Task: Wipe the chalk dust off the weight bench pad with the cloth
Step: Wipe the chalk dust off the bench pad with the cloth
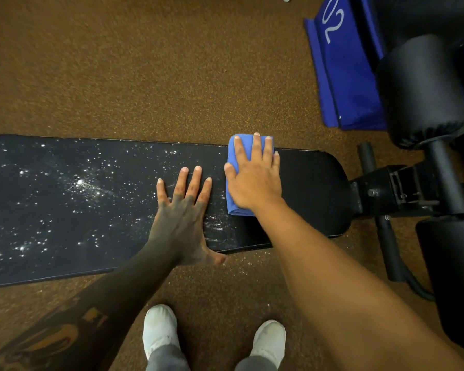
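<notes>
Risk — your right hand (255,180), flat on the folded blue cloth (235,183), may push chalk dust (81,183) onto your left hand (184,210) — splayed empty on the bench pad (306,188).

Speckled brown floor (118,76), blue mat (346,76), black roller pads (423,89), white shoes (160,330)

Only thing you can actually read here is the "02" in pale outline digits on the blue pad (343,65) lying on the floor at the top right, and it's turned sideways from where you're standing. There are some marks on your left forearm (73,330) that look like a tattoo, maybe a couple of letters, but they're too dark and blurry to make out.
</notes>
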Demonstrator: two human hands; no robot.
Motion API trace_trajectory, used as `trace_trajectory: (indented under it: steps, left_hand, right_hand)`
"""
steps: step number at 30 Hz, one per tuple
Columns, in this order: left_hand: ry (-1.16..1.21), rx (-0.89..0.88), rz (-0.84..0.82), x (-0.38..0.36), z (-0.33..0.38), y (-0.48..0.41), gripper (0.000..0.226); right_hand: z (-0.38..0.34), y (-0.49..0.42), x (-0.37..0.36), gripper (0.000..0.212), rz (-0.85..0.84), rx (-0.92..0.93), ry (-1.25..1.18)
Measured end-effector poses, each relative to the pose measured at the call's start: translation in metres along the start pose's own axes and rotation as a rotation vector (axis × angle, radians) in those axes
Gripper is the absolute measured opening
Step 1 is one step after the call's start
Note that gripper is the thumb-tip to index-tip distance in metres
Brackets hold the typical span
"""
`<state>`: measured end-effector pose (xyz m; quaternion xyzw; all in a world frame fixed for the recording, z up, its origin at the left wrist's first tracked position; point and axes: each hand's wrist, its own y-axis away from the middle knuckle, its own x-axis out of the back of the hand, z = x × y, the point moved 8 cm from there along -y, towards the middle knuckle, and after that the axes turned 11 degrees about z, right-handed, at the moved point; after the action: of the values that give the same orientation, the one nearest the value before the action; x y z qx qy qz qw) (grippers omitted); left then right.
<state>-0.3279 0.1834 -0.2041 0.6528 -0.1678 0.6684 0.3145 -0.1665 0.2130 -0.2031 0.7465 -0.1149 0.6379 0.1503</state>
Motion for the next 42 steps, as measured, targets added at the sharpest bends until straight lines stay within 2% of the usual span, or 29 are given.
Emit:
trace_trajectory:
  steps: [9, 19, 28, 37, 42]
  left_hand:
    - [-0.012, 0.002, 0.016, 0.000, -0.007, 0.005, 0.161]
    - [-0.013, 0.005, 0.004, -0.001, -0.007, 0.003, 0.162]
    - [-0.008, 0.009, 0.006, 0.000, -0.008, 0.004, 0.161]
    - [0.001, 0.018, 0.020, 0.001, -0.009, 0.005, 0.163]
    - [-0.014, 0.039, 0.024, 0.000, -0.019, 0.014, 0.162]
  right_hand:
    - [0.003, 0.080, 0.002, 0.067, -0.028, 0.040, -0.007]
    - [-0.012, -0.003, -0.001, 0.063, -0.006, -0.010, 0.015]
    - [-0.012, 0.072, -0.002, 0.066, -0.042, 0.129, 0.026]
    - [-0.025, -0.001, -0.004, 0.063, -0.008, 0.014, 0.006]
    - [-0.040, 0.029, -0.003, 0.065, 0.013, 0.066, -0.018]
